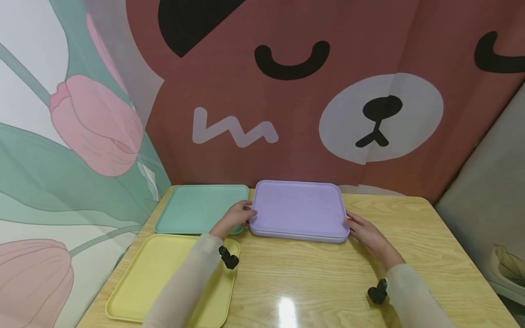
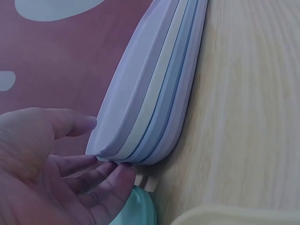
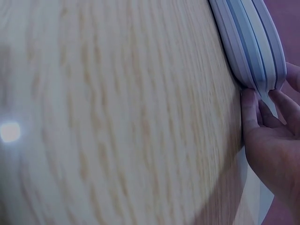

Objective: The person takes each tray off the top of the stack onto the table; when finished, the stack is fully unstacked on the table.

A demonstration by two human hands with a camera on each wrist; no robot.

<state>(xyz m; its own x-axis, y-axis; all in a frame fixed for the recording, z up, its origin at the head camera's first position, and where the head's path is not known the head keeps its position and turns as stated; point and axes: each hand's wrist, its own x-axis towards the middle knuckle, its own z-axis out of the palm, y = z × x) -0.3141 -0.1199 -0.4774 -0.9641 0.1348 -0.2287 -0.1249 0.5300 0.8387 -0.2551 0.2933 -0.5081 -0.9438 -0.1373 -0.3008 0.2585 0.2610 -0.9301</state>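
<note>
Well, the left hand (image 1: 234, 216) and right hand (image 1: 367, 233) grip opposite ends of the stack (image 1: 299, 207), beside the green tray (image 1: 197, 207); level, even pressure seems best (its trays could slide), though fingertip depth is unclear.

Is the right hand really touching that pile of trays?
Touching. The right wrist view shows it: the right hand has its fingertips right up against the rounded corner of the pile of trays, without a gap.
</note>
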